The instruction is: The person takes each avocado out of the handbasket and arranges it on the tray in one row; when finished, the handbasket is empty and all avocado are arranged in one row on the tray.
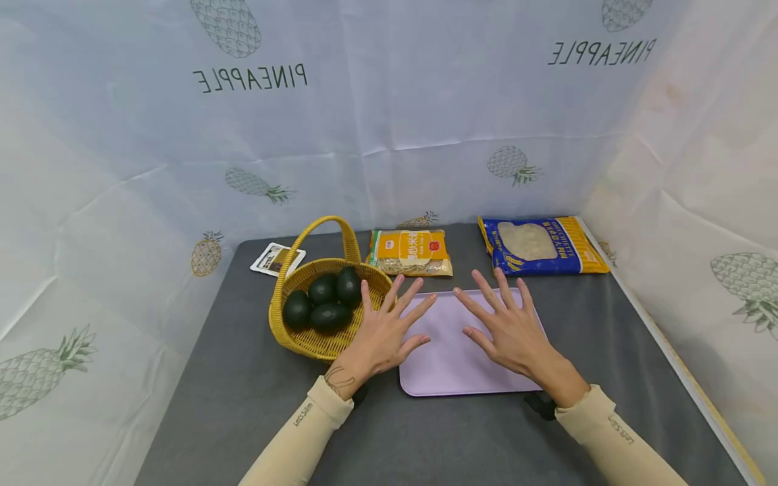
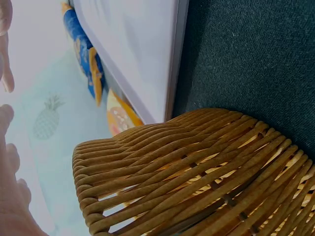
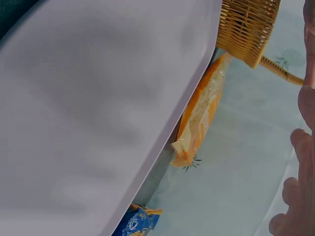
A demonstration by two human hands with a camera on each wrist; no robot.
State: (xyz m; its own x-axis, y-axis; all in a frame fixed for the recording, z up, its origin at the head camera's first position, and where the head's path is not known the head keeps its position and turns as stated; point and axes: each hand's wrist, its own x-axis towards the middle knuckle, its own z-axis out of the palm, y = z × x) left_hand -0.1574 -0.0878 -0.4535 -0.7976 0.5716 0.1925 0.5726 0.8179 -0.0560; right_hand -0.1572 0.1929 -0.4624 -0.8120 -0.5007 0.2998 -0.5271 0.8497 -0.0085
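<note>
My left hand (image 1: pixel 384 337) has its fingers spread, over the right rim of a yellow woven basket (image 1: pixel 298 343) and the left edge of a lilac tray (image 1: pixel 444 378). My right hand (image 1: pixel 513 334), fingers likewise spread, is above the tray's right part. Neither hand holds anything. Several dark green avocados (image 1: pixel 331 317) lie in the left part of the basket, whose tall handle arches over them. In the left wrist view the basket's woven side (image 2: pixel 197 172) fills the lower part, beside the tray's edge. The right wrist view shows the tray's bare surface (image 3: pixel 88 118).
Behind the tray lies an orange and clear bag of grain or noodles (image 1: pixel 411 253). A blue and yellow pasta bag (image 1: pixel 541 246) is at the back right. A small white-edged packet (image 1: pixel 277 259) lies behind the basket. Pineapple-print cloth (image 1: pixel 425 101) hangs around the grey table (image 1: pixel 231 405).
</note>
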